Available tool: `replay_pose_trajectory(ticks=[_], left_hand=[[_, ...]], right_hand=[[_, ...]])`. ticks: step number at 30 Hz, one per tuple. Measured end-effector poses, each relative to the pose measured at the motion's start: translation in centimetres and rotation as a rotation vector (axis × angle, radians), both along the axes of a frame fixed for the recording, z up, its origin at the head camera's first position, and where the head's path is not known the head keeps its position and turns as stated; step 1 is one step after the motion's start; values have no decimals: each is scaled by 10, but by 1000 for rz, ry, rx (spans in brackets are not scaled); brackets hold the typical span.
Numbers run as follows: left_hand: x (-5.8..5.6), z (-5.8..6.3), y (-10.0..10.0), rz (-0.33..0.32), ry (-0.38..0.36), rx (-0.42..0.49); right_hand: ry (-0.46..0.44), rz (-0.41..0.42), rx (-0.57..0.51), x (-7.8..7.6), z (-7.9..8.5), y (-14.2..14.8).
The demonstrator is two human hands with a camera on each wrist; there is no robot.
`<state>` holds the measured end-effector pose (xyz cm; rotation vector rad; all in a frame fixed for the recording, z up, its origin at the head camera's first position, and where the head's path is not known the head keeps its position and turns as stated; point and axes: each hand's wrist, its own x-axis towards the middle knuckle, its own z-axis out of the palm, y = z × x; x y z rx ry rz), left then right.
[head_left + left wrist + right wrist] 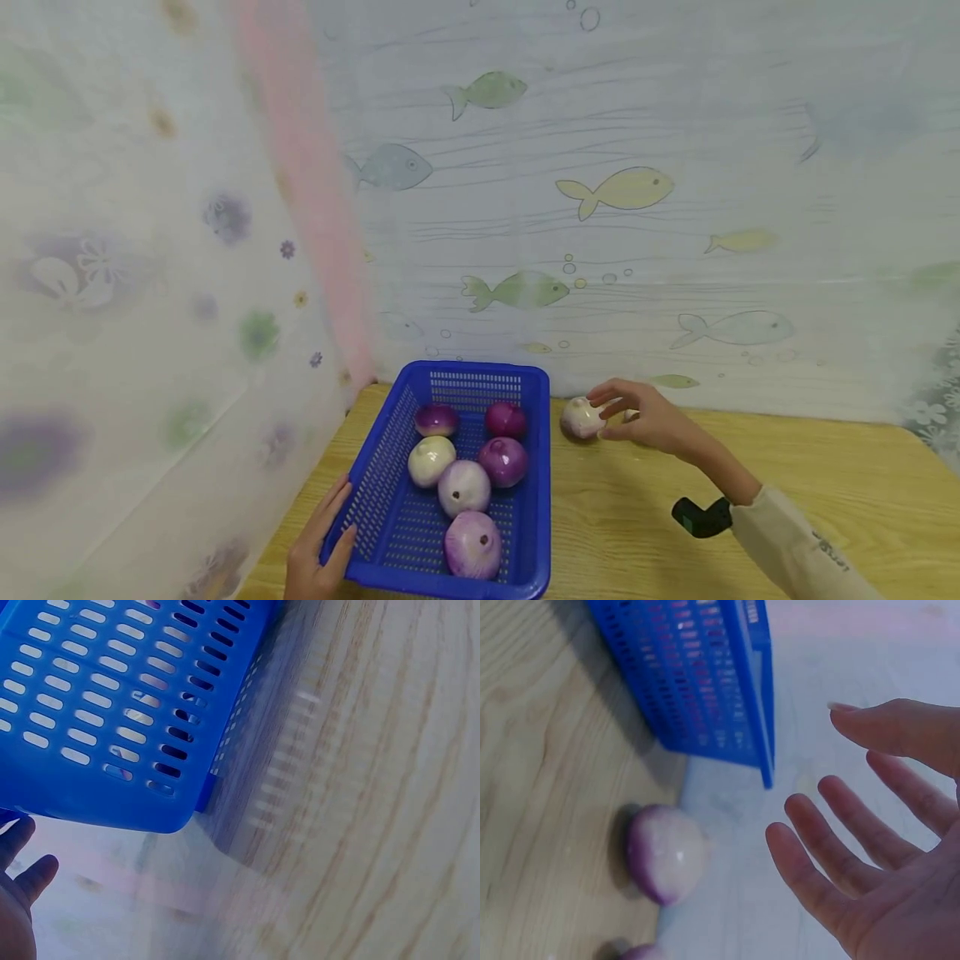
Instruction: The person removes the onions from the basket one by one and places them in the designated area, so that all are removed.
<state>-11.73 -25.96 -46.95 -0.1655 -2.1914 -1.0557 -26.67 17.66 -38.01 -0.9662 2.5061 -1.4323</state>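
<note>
A blue plastic basket (536, 500) stands on the table with several onions in it, some purple, such as the near one (472, 544), and one whitish (432, 462). My left hand (321, 546) touches the basket's left side near its front corner, fingers fairly straight along the rim. To the right of the basket sits a white-and-purple onion (581, 418). My right hand (637, 414) hovers beside this onion, fingers spread and nothing in them; the right wrist view shows a gap between the hand (877, 870) and the onion (667, 855). A further onion (641, 952) is partly cut off there.
The wooden table (622, 517) extends to the right of the basket. Behind it hangs a pale curtain (637, 250) with fish prints, and a flower-patterned sheet (150, 317) hangs at the left. A black device (701, 517) is at my right wrist.
</note>
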Motion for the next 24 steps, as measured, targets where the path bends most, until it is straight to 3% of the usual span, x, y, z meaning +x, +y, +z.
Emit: replay_pose_trajectory(ticks=[9,24], left_hand=[[2,0,1,19,-29,-1],[4,3,-1,18,-63,-70]], right_hand=[[-23,141,-44,11,10,-27],[-58,231,-2,31,20,-66]])
